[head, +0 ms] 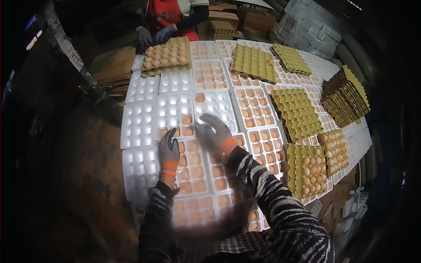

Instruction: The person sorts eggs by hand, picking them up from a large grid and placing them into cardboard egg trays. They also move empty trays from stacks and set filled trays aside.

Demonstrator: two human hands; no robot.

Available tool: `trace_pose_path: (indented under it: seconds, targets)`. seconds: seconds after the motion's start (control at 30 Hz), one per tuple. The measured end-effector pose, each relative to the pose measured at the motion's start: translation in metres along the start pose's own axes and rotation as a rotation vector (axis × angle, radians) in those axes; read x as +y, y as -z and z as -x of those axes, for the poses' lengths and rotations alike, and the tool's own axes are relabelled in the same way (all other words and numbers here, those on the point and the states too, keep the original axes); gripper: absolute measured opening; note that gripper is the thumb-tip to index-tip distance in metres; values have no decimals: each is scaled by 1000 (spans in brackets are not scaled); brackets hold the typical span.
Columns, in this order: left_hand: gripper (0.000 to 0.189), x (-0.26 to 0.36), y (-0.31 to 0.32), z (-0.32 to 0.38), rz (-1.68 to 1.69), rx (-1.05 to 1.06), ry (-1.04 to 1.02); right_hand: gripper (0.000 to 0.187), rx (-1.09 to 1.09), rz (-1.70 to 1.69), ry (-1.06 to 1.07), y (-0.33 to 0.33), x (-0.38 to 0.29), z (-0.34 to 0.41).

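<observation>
My left hand [170,149], in a grey glove with an orange cuff, is over the left edge of a foam tray holding brown eggs [194,159]. Its fingertips reach the near row of a white foam egg tray [174,110], close to an egg [176,132]. My right hand [217,129], gloved alike, hovers with extended fingers over the near part of another foam tray [212,106]. One egg [199,98] sits in that tray's far left cell. No egg shows in either hand; the space under my right palm is hidden.
Bare foam trays [138,126] line the left side. Filled trays [256,107], pulp trays [297,113], partly filled pulp trays [297,164] and a pulp-tray stack [345,97] stand right. Across the table, a co-worker's gloved hands [164,33] are beside a pulp tray of eggs [166,56].
</observation>
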State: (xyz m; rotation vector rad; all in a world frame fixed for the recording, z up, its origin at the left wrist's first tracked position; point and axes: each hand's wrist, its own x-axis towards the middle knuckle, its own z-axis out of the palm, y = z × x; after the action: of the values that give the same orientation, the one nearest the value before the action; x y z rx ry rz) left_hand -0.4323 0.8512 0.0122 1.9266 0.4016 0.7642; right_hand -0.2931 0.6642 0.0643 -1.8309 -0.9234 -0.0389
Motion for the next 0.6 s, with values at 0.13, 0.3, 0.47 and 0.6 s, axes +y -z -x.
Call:
trace_pose_path:
  seconds: [0.13, 0.3, 0.47, 0.6]
  targets:
    - [50, 51, -63, 96, 451, -330, 320, 36, 248, 140, -171, 133, -21, 128]
    - [59, 99, -165, 175, 626, -637, 500, 52, 592, 683, -285, 305, 2, 246]
    - [61, 188, -273, 205, 497, -836, 574, 65, 523, 843, -865, 436, 74, 359]
    - [81, 217, -321, 223, -2, -851, 138, 68, 451, 459, -1042, 461, 125, 396]
